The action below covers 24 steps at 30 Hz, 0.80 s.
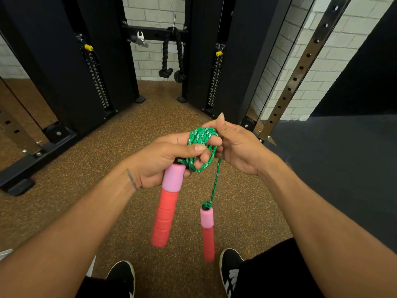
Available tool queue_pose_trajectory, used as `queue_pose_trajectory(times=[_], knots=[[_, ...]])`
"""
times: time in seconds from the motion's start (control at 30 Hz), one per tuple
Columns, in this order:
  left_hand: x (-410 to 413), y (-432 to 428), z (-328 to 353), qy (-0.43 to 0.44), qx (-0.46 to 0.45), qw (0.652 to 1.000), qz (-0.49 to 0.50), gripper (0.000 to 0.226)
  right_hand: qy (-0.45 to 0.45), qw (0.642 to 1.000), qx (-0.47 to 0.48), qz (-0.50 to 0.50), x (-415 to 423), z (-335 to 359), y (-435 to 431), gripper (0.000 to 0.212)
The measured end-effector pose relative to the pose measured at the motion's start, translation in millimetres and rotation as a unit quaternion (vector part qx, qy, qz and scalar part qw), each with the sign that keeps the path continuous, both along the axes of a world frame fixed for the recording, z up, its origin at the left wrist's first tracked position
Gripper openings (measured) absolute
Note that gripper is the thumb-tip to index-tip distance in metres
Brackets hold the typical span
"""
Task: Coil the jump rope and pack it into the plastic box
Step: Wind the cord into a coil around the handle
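Gripping one handle (166, 207), left hand (159, 162) looped with green rope (202, 134), other handle (207, 231) dangling

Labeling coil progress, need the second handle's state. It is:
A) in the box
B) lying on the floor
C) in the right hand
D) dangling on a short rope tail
D: the second handle dangles on the green rope below the coil wound on the left hand, which grips the first handle; the right hand pinches rope only.

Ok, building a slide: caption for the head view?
Left hand grips handle and rope coil; right hand pinches it; second handle dangles.
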<state>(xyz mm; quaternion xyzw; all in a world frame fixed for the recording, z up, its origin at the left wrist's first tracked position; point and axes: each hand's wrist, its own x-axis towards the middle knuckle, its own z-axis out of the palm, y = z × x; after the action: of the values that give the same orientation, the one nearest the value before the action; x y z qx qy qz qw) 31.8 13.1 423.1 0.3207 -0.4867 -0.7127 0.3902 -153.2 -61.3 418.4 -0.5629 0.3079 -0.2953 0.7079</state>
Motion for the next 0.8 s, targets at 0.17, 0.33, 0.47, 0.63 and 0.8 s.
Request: queue_pose_trajectory(times=[0.17, 0.33, 0.47, 0.63, 0.8], knots=[[4.1, -2.3, 1.9, 0.117, 0.000, 0.992, 0.053, 0.037, 0.024, 1.000, 0.009, 0.011, 7.1, -12.5, 1.9, 0.031], [9.8, -9.9, 2.7, 0.104, -0.016, 0.976, 0.189, 0.036, 0.159, 0.983, -0.066, 0.064, 10.8, -20.0, 5.1, 0.023], [11.3, -14.4, 1.2, -0.032, -0.048, 0.954, 0.295, 0.032, 0.262, 0.940, -0.168, 0.142, 15.2, -15.4, 18.7, 0.023], [7.9, -13.0, -6.9, -0.182, -0.094, 0.926, 0.316, 0.033, 0.343, 0.858, -0.350, 0.153, 18.2, -8.1, 23.0, 0.035], [1.0, -12.8, 0.6, -0.002, 0.037, 0.947, 0.319, 0.035, 0.385, 0.807, -0.411, 0.179, 21.2, -14.5, 27.2, 0.028]])
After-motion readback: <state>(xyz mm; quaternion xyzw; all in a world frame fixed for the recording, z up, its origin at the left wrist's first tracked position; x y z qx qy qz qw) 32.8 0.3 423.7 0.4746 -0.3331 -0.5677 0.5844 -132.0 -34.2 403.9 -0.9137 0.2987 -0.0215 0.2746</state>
